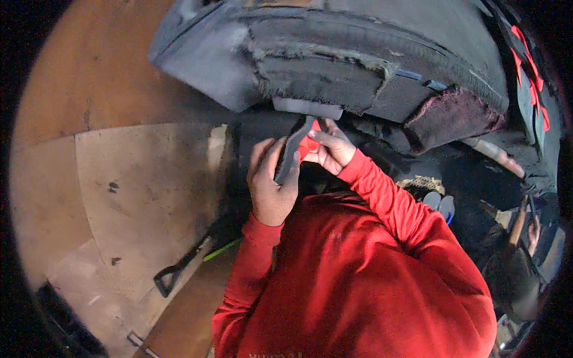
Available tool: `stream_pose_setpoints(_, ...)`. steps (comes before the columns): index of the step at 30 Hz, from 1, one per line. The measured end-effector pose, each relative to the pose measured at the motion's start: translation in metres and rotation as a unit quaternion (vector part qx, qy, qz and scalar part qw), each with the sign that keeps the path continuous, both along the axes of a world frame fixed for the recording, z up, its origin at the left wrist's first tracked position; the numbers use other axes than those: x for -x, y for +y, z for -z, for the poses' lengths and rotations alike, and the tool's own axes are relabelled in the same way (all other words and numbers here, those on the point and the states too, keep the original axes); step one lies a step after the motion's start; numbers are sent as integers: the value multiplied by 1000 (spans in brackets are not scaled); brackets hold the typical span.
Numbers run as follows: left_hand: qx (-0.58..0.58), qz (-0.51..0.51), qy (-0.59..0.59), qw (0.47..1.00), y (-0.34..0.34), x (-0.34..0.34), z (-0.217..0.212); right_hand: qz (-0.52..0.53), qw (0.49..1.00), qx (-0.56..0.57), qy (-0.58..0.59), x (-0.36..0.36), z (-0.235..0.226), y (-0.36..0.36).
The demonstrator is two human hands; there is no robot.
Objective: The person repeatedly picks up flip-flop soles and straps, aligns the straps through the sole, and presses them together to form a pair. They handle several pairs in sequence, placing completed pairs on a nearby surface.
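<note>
My left hand point(271, 182) is closed around a dark grey, flat, curved piece point(290, 154), thumb on one face and fingers on the other. The piece stands on edge in front of my chest. A bright red strip point(308, 145) lies against its right face; whether it is cloth or tape I cannot tell. With thumb and fingers, my right hand point(334, 148) pinches the red strip and the edge of the piece near its far end. Just beyond both hands is the pale grey edge point(307, 108) of a padded, worn bench.
Frayed dark cloth point(322, 74) covers the bench ahead. Grey pieces with red strips point(533, 83) hang at the far right. Brown boards point(143, 185) stand at left, beside a black handle point(170, 279). A wooden-handled tool point(518, 224) and a pair of grey slippers point(439, 203) are at right.
</note>
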State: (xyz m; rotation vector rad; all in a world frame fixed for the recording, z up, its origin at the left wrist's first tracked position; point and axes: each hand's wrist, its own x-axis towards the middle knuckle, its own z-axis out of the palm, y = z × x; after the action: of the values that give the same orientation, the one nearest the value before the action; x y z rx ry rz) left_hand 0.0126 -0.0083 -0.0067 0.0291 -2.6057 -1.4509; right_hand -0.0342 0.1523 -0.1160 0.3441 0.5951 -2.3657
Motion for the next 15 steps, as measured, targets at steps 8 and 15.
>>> stream_pose_setpoints(8,90,61,-139,984,19,43,-14,65,991,32,-113,1,4,-2)
stream_pose_setpoints(15,126,79,-190,971,29,44,-53,-45,993,28,-110,3,-20,20)
